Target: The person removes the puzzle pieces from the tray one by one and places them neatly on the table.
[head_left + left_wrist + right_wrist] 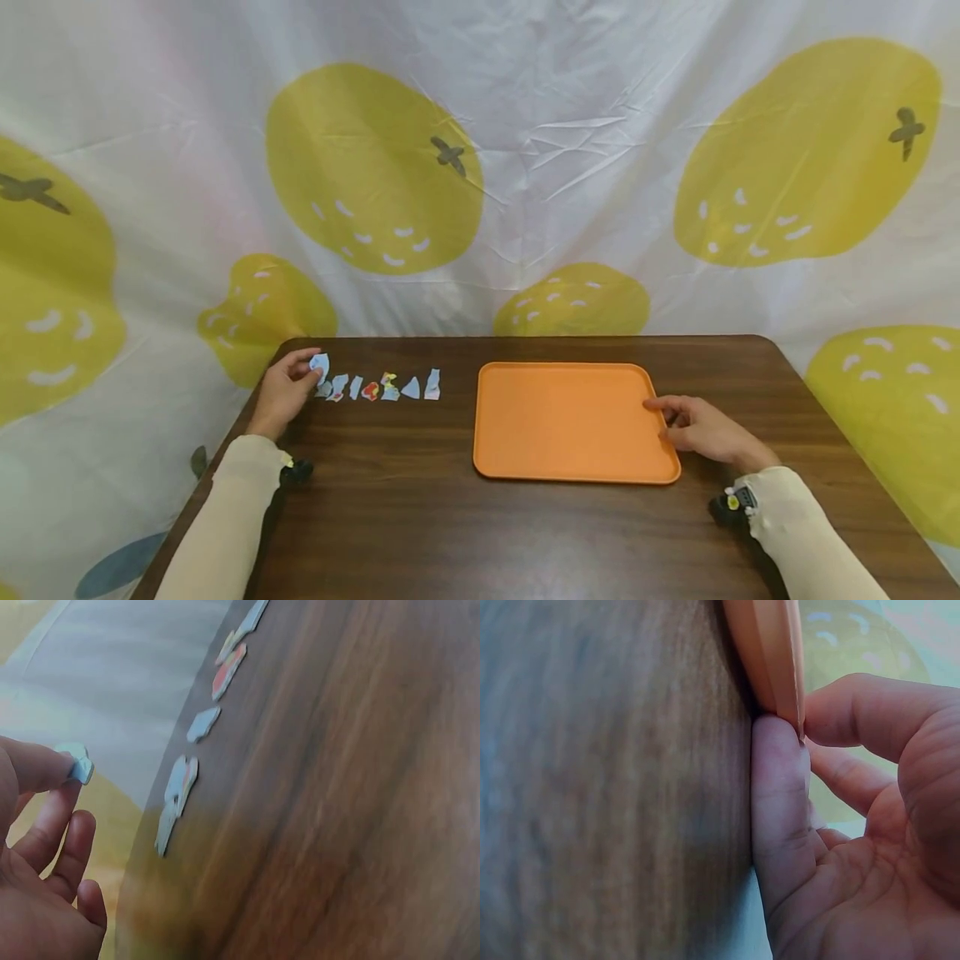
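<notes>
My left hand (282, 393) is at the table's far left, pinching a small light-blue, irregularly shaped puzzle-like piece (82, 769) between thumb and fingertips. In the left wrist view that piece is raised over the table edge. Just to the right of the hand, a row of similar flat pieces lies on the table, among them a red one (371, 390), a yellow-patterned one (390, 387) and a pale triangular one (410, 388). At the orange tray's (562, 421) right side, my right hand (705, 427) pinches the rim, one digit low against the table and another on top (831, 720).
The brown wooden table (420, 533) has rounded far corners. A white curtain (562, 192) with yellow fruit prints hangs right behind its far edge and down both sides. The tray lies flat, right of the row of pieces.
</notes>
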A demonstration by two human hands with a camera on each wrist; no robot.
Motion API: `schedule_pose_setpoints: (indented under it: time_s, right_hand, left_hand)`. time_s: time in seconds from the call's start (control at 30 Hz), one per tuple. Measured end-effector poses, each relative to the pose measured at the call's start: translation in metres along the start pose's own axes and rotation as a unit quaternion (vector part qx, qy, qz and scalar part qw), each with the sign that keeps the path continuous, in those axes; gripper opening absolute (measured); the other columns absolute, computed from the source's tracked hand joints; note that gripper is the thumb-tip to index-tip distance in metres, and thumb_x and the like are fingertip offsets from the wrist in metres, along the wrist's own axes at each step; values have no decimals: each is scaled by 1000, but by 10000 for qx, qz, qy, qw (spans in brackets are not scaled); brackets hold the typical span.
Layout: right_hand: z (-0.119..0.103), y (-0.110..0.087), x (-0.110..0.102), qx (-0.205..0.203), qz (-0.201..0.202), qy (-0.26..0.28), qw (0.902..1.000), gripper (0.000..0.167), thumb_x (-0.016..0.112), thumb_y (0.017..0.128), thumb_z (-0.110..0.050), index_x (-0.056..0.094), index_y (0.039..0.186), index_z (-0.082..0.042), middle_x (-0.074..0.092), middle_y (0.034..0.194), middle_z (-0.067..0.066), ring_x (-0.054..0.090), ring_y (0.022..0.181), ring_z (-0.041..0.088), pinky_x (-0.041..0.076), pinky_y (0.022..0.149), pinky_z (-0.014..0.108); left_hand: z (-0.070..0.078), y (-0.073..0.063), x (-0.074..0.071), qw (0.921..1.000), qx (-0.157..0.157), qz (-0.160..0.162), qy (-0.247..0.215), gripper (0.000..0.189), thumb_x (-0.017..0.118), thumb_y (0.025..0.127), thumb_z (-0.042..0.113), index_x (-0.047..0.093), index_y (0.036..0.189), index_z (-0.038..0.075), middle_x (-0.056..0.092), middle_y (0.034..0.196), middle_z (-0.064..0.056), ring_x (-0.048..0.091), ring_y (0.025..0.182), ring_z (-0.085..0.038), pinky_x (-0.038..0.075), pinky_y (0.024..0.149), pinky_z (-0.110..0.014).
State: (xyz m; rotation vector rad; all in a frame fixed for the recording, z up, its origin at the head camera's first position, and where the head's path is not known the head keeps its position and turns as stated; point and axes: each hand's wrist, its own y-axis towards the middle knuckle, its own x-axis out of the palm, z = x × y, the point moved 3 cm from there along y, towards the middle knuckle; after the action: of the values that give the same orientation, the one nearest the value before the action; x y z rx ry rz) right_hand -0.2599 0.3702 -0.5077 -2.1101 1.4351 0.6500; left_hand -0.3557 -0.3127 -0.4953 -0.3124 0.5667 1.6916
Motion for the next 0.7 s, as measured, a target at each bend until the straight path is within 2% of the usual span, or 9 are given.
schedule_pose_setpoints:
  time_s: [0.2,0.4,0.57,0.7]
  right_hand:
    - [-1,0,1,32,11,13,10000,59,69,93,-4,55,150,0,60,110,14,54,75,13,48,63,24]
    - [0,0,6,83,6,-3,10000,58,68,92,-3,56,148,2,60,108,14,53,75,13,47,62,24]
    - [0,-1,4,98,8,94,9999,59,69,92,-3,55,149,2,59,109,14,53,75,13,46,62,23]
    - [-1,-1,0,35,34,80,10000,59,68,92,-2,55,149,2,59,108,15,53,74,12,47,62,23]
  left_hand:
    - [-11,-4,-9,9998,-88,36,164,41,70,102,11,64,142,4,71,107,-16,56,89,-3,46,75,-15]
    - [-26,-9,-14,9974,-276,24,662,40,69,101,9,66,141,4,66,110,-16,56,96,-15,43,76,-15]
    - [-32,-6,-13,9937,-175,44,1108,39,70,101,9,67,139,3,69,108,-16,60,99,-23,44,83,-24]
    - [-30,-3,-13,9926,-103,19,1207,39,69,100,8,67,138,0,69,109,-19,62,102,-29,46,88,-35]
